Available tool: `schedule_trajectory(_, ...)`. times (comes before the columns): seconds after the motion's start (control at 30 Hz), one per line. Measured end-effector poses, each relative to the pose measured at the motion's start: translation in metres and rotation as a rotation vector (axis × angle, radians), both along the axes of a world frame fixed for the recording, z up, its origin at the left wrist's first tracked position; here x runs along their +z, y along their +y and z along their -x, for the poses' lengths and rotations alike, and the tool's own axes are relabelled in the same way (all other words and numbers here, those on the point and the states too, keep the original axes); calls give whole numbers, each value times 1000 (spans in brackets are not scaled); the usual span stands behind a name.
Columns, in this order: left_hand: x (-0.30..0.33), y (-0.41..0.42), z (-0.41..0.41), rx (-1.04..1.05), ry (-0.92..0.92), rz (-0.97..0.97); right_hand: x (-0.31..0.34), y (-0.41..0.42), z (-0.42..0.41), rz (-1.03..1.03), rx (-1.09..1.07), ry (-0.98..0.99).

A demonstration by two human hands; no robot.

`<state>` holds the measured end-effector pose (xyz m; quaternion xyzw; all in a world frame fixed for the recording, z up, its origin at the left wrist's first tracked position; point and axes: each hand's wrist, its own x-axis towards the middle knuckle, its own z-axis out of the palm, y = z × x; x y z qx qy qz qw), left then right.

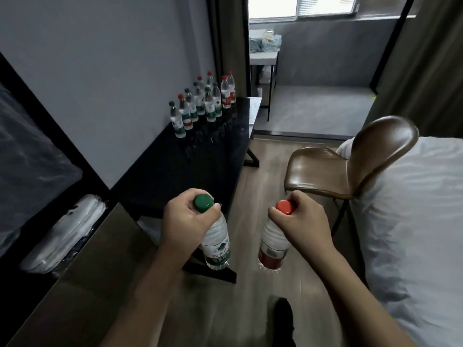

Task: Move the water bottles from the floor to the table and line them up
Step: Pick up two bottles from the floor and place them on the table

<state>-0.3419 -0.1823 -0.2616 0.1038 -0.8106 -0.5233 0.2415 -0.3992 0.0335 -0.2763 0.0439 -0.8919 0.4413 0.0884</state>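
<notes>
hands: left grips green-cap bottle, right red-cap bottle; black table ahead.

Grey wall upper left, wood floor centre, brown chair right, bright window at top.

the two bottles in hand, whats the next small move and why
Probably carry both forward to the black table: the left hand grips the green-capped bottle, the right hand the red-capped bottle, and the row of bottles stands at its far end.
</notes>
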Motion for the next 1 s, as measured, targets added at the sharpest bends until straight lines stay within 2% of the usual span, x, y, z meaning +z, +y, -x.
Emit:
schedule_trajectory(0.2,-7,-7,109,60,-32,13,-14,-15,123,-48,90,16)
schedule_trajectory(0.43,18,-18,260,112,43,47,20,-23,286,1,128,94)
schedule_trajectory(0.73,-2,-53,398,133,-52,22,-1,-52,447,30,141,7)
schedule_trajectory(1.0,-26,-110,551,146,-89,-7,-20,-127,594,-114,307,-10)
